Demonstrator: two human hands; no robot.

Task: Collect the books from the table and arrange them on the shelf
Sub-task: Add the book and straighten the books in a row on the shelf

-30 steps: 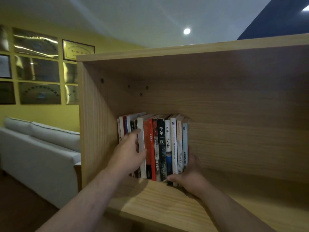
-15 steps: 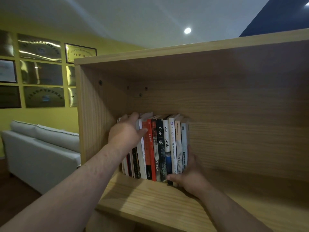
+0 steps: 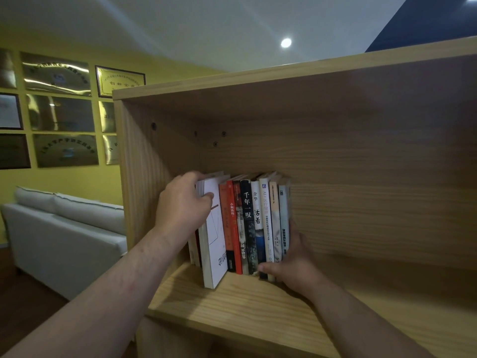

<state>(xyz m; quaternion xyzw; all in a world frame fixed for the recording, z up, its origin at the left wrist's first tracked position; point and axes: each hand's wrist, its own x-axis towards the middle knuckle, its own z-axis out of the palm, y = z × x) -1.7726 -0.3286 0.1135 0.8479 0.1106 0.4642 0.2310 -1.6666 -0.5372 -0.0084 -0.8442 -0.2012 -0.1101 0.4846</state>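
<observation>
A row of books (image 3: pixel 247 223) stands upright on the wooden shelf (image 3: pixel 232 306), toward the left of the compartment. My left hand (image 3: pixel 183 210) grips the top of a white book (image 3: pixel 213 244) at the left end, with the thumb on its cover; that book sticks out further forward than the others. My right hand (image 3: pixel 294 264) holds the right end of the row near the bottom, thumb across the lower spines, fingers hidden behind the last grey book (image 3: pixel 284 223).
The shelf's left side panel (image 3: pixel 139 177) stands close to the books. The compartment extends open to the right (image 3: pixel 374 215). A white sofa (image 3: pixel 64 233) and framed plaques (image 3: pixel 59 112) on a yellow wall lie to the left.
My left hand rose from the spines to the top of the leftmost books, and the white book has come forward out of the row. My right hand has stayed at the row's right end.
</observation>
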